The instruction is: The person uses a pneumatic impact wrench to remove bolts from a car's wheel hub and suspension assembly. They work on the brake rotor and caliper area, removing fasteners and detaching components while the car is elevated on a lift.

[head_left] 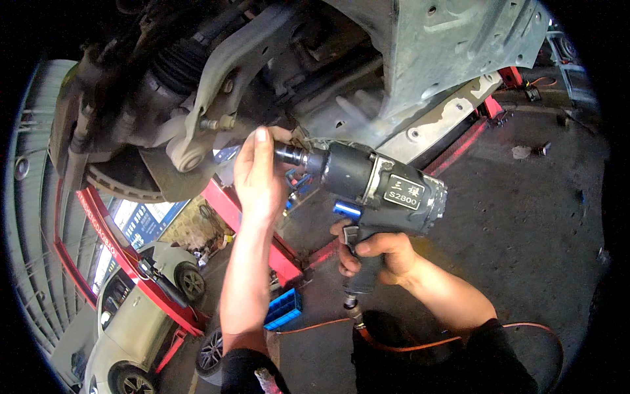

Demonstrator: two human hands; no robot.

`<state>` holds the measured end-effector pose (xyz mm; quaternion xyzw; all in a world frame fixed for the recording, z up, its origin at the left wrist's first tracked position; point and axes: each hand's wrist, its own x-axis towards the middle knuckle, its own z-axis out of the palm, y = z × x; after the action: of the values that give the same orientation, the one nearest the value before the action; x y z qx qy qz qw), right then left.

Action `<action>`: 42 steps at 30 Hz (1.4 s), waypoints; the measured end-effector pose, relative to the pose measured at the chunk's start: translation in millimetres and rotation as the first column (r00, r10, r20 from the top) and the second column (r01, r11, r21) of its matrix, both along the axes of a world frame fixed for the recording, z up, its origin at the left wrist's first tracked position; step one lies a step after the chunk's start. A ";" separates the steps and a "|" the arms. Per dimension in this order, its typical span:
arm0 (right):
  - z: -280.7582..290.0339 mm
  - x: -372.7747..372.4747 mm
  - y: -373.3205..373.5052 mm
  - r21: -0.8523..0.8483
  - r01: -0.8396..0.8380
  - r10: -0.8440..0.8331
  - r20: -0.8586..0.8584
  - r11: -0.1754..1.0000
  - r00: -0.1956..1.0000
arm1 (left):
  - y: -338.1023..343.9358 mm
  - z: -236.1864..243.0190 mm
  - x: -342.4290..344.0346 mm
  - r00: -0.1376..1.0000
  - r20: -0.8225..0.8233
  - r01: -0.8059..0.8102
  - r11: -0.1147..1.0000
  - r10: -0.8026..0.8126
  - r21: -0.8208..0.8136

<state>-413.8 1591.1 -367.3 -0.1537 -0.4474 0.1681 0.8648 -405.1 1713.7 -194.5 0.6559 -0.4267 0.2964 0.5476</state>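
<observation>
My right hand [388, 256] is wrapped round the handle of a black air impact wrench [351, 172], with fingers at its trigger. A dark socket [292, 155] sits on the wrench's front end. My left hand [257, 177] is closed round the socket's front part, thumb up; its fingers hide the tip. Just beyond that hand, a bolt [226, 123] sticks out beside a grey suspension arm [213, 82]. A round bushing [188, 154] is at the arm's lower end. From the wrench's handle an orange air hose [413, 347] runs off to the right.
Overhead is a raised car's underside, with a brake disc [125, 188] at left and a grey panel [453, 39] at right. Red lift posts [141, 269] stand at left near a parked light-coloured car [134, 322]. A blue tray [283, 308] lies below my left forearm.
</observation>
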 end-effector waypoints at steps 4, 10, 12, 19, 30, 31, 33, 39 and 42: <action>-4.8 11.8 -10.2 -0.008 -0.063 0.063 -0.017 0.998 0.998 | 16.9 6.0 7.1 0.970 0.241 -0.034 0.956 -0.039 0.293; 0.4 26.2 -10.0 -0.040 -0.107 0.107 0.014 0.993 0.994 | 22.0 4.5 3.8 0.908 0.401 -0.291 0.875 0.125 0.387; 1.5 28.3 -5.5 -0.053 -0.115 0.116 0.011 0.992 0.993 | 29.0 8.1 -0.4 0.967 0.243 -0.173 0.909 0.083 0.378; 3.7 47.3 -1.8 -0.077 -0.191 0.192 0.004 0.978 0.981 | 43.4 21.0 4.2 0.955 0.297 -0.130 0.930 0.024 0.343; 17.6 66.1 20.1 -0.003 -0.120 0.120 0.139 0.993 0.983 | 44.2 -5.3 12.1 0.990 -0.139 0.033 0.999 -0.038 -0.037; 22.1 67.1 22.9 -0.004 -0.095 0.094 0.190 0.995 0.977 | 45.3 -1.1 14.2 0.970 -0.233 0.059 0.996 -0.075 -0.073; 32.2 72.4 30.4 -0.015 -0.119 0.120 0.182 0.993 0.976 | 34.2 6.4 17.7 0.965 -0.245 0.053 0.982 -0.097 -0.182; 56.0 77.4 50.1 -0.009 -0.221 0.217 0.232 0.975 0.948 | 5.9 19.2 15.9 0.983 -0.104 0.135 0.978 -0.153 -0.161; 59.6 74.6 49.1 -0.014 -0.189 0.187 0.229 0.982 0.955 | 4.7 25.4 15.9 0.995 -0.069 -0.079 0.987 0.070 -0.137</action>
<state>-339.2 1640.3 -307.7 -0.1252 -0.5574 0.2289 0.7882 -389.2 1718.3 -169.1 0.6406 -0.3622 0.3246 0.5942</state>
